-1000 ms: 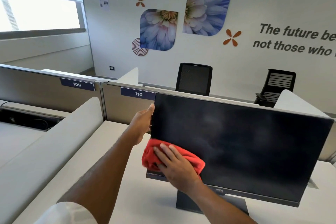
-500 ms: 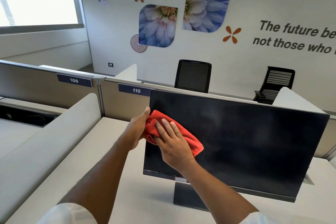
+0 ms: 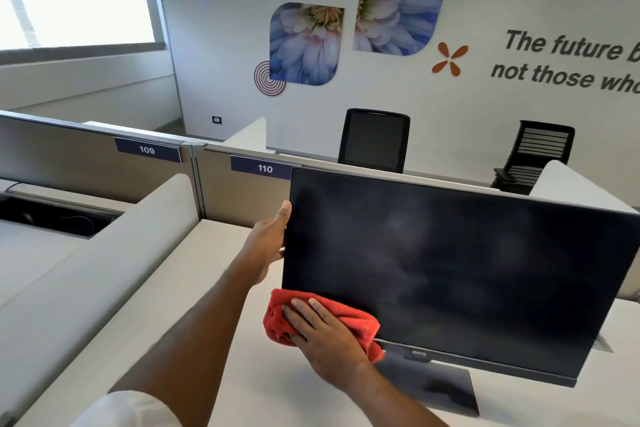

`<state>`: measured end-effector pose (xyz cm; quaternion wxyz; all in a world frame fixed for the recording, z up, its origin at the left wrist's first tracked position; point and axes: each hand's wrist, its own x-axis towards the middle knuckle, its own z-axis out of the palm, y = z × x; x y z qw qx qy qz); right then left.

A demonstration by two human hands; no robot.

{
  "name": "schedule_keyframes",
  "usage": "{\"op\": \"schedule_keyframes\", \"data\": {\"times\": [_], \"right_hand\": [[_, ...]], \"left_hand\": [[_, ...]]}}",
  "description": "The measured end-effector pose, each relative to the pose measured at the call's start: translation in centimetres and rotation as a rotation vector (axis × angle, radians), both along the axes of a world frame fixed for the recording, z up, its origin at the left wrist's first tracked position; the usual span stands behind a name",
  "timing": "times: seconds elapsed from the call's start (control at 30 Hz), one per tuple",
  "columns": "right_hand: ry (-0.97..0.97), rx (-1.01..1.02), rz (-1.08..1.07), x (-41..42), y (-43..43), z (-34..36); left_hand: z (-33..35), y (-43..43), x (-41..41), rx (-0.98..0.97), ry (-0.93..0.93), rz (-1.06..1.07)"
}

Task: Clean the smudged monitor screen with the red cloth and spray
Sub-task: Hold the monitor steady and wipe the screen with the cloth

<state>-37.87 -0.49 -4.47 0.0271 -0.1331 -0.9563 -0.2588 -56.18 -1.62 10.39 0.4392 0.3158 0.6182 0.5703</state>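
Observation:
A black monitor (image 3: 450, 263) with faint grey smudges on its dark screen stands on a white desk (image 3: 221, 288). My left hand (image 3: 268, 246) grips the monitor's left edge, thumb on the front of the bezel. My right hand (image 3: 323, 336) presses a bunched red cloth (image 3: 277, 319) flat against the screen's lower left corner. No spray bottle is in view.
The monitor's dark stand base (image 3: 436, 388) sits on the desk under the screen. Grey cubicle partitions labelled 109 (image 3: 147, 150) and 110 (image 3: 265, 168) rise behind. A rounded white divider (image 3: 114, 243) runs along the left. Two black office chairs (image 3: 374, 140) stand by the far wall.
My right hand slid the red cloth up the screen's left side to near my left hand, then back down to the lower left corner. My left hand kept hold of the left edge.

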Motion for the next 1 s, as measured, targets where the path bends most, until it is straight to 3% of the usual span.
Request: {"op": "schedule_keyframes", "data": {"times": [0.17,0.43,0.53,0.8,1.0], "right_hand": [[0.042,0.076,0.055,0.6,1.0,1.1],[0.558,0.093,-0.177,4.6,5.3,6.9],[0.659,0.076,-0.256,5.5,6.6,8.7],[0.518,0.094,-0.129,6.7,6.4,5.3],[0.242,0.005,-0.02,8.8,5.0,0.5]], "left_hand": [[-0.1,0.2,0.6,-0.004,0.019,0.02],[-0.6,1.0,2.7,-0.027,-0.041,0.189],[-0.5,1.1,3.0,-0.047,-0.067,0.179],[-0.8,1.1,2.9,-0.044,-0.058,0.199],[-1.0,1.2,2.7,-0.02,-0.105,0.212]]}}
